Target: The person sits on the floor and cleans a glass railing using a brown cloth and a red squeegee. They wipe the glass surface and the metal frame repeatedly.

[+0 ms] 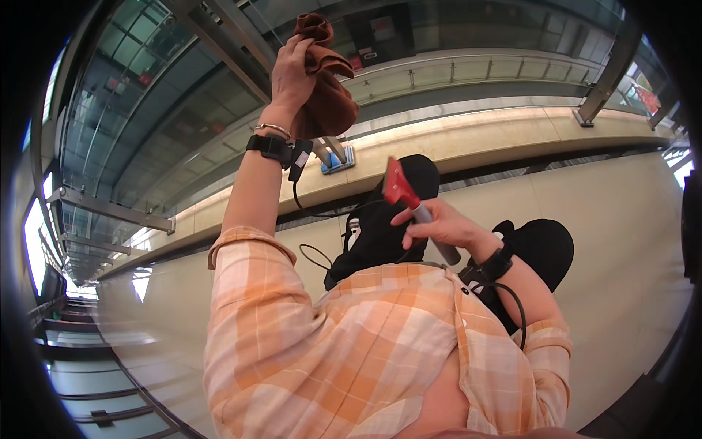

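Note:
My left hand is raised at the top of the view, its fingers closed around a bunched brown cloth. The cloth hangs down in loose folds in front of the glass panel, and I cannot tell whether it touches the glass. Lower, in front of my body, my right hand grips a scraper by its grey handle. The scraper's red head points up and towards the ledge, slightly blurred, clear of any surface.
A pale stone ledge runs along the foot of the glass. Metal posts and a bracket stand on it. A blue item lies by one post base. Cables run from my wrist straps. Pale tiled floor lies beneath.

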`<control>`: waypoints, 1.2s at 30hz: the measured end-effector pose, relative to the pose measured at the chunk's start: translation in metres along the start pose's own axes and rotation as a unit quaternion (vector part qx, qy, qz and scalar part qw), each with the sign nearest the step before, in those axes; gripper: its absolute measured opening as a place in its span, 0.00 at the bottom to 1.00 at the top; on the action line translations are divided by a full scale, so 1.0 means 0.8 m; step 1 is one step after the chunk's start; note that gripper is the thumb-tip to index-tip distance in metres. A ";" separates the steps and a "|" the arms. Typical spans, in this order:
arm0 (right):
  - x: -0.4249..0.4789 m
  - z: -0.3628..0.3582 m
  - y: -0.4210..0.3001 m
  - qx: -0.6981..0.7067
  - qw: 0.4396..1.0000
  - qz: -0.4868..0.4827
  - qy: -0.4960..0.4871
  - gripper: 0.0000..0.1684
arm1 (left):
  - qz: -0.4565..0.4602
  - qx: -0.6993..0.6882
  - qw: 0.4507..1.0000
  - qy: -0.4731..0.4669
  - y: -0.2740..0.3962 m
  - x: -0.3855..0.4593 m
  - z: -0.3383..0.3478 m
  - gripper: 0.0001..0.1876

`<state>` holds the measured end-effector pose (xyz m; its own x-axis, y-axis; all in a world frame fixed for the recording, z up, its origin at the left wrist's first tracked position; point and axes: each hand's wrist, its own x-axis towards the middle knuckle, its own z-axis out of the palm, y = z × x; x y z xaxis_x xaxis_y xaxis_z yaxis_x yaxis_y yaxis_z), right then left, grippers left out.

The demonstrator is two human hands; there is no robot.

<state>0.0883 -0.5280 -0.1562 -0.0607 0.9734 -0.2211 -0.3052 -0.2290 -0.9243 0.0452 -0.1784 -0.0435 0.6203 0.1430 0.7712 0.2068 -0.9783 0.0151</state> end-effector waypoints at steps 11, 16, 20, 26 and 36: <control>-0.047 -0.055 -0.060 -0.013 0.950 -0.097 0.297 0.11 | -0.048 0.002 0.999 0.023 0.011 0.001 0.012 0.28; -0.063 -0.118 -0.093 -0.066 0.886 -0.074 0.454 0.11 | 0.010 0.082 0.974 0.212 0.002 0.104 0.002 0.32; -0.037 -0.148 -0.103 0.006 0.889 -0.145 0.434 0.17 | -0.004 0.085 0.938 0.336 -0.035 0.153 0.029 0.38; -0.004 -0.153 -0.119 -0.023 0.913 -0.155 0.377 0.21 | -0.013 0.145 0.989 0.017 -0.007 0.029 0.140 0.40; 0.045 -0.215 -0.076 0.024 0.906 -0.143 0.398 0.27 | -0.038 0.225 0.948 0.222 -0.020 0.135 0.090 0.37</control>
<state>0.2678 -0.4812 -0.1616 0.7266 0.6713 -0.1460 -0.2414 0.0506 -0.9691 0.1635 -0.1364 -0.0060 0.2329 0.0353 0.9719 0.6019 -0.7902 -0.1155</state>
